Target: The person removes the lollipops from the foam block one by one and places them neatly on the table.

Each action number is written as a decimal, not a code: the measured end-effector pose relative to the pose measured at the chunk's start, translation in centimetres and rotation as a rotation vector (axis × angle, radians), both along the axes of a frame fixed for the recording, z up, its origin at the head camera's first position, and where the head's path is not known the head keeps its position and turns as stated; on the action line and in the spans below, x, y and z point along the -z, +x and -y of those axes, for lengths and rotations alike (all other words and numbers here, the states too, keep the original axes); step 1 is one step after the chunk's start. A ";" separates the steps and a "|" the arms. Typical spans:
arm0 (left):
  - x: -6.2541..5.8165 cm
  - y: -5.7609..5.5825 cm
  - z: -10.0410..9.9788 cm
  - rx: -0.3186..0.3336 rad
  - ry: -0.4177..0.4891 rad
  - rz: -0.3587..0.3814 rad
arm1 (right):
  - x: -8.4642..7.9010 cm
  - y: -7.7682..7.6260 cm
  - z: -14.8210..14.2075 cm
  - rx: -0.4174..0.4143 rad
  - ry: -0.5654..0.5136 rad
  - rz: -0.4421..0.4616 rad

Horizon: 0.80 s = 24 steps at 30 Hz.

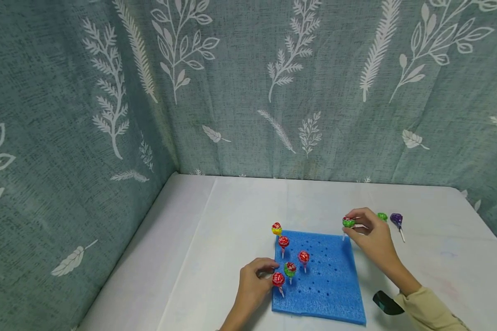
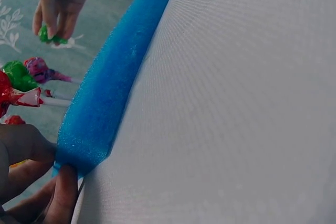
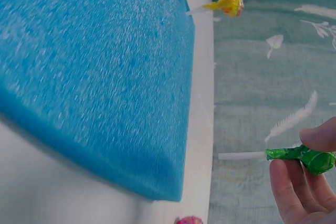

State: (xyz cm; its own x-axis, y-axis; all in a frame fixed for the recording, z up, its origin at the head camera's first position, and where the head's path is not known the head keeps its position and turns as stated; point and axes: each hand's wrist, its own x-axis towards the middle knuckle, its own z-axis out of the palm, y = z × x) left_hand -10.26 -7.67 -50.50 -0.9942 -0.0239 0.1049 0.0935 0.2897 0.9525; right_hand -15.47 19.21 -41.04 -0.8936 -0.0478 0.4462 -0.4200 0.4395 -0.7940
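Observation:
A blue foam board [image 1: 331,299] with rows of small holes lies on the white table. My left hand [image 1: 253,281] pinches its left edge, with fingers [image 2: 65,192] on the foam in the left wrist view. Away at the far right corner, my right hand [image 1: 372,232] holds a green-and-red lollipop [image 1: 348,222] by its wrapped head. Its white stick [image 3: 241,156] points down at the board and looks apart from it in the right wrist view. Several lollipops stand upright along the board's left side: a yellow one [image 1: 276,228], red ones [image 1: 304,256] and a green-and-red one [image 1: 290,269].
Beyond the right hand, a purple lollipop [image 1: 396,219] and a green one [image 1: 382,216] lie on the table [image 1: 215,239]. A dark object [image 1: 387,303] shows beside the right sleeve. Patterned grey-green cloth [image 1: 240,92] hangs behind and at the left.

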 end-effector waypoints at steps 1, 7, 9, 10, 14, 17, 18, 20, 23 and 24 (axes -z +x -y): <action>0.0 0.0 0.0 -0.001 0.002 -0.003 | 0.0 0.0 -0.2 -0.001 -0.002 -0.005; 0.1 0.0 -0.1 -0.011 -0.007 0.004 | 1.9 -0.9 -2.0 0.026 0.000 -0.018; 0.1 -0.1 -0.1 -0.011 -0.009 0.007 | 2.7 -1.3 -2.7 0.050 0.010 -0.013; 0.1 -0.1 -0.1 -0.011 -0.009 0.006 | 3.1 -1.5 -3.1 0.058 0.012 -0.013; 0.1 -0.1 -0.1 -0.012 -0.014 0.013 | 3.1 -1.3 -3.8 0.082 0.023 -0.020; 0.1 -0.1 -0.1 -0.016 -0.021 0.014 | 3.1 -1.2 -4.3 0.088 0.027 -0.028; 0.1 -0.1 -0.2 -0.017 -0.022 0.014 | 3.1 -1.1 -4.5 0.090 0.024 -0.029; 0.1 -0.1 -0.2 -0.019 -0.024 0.017 | 3.8 -1.4 -5.2 0.089 0.012 -0.034; 0.0 0.0 -0.2 -0.020 -0.022 0.019 | 5.7 -2.3 -6.7 0.074 -0.005 -0.047; 0.0 0.0 -0.2 -0.020 -0.019 0.017 | 6.5 -2.6 -7.2 0.079 -0.001 -0.057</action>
State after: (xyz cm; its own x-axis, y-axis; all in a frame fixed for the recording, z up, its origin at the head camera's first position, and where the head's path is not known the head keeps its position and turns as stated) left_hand -10.23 -7.50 -50.51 -0.9952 -0.0419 0.0882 0.0710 0.3095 0.9482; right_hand -18.06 26.46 -47.52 -0.8677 0.0224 0.4966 -0.4287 0.4722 -0.7702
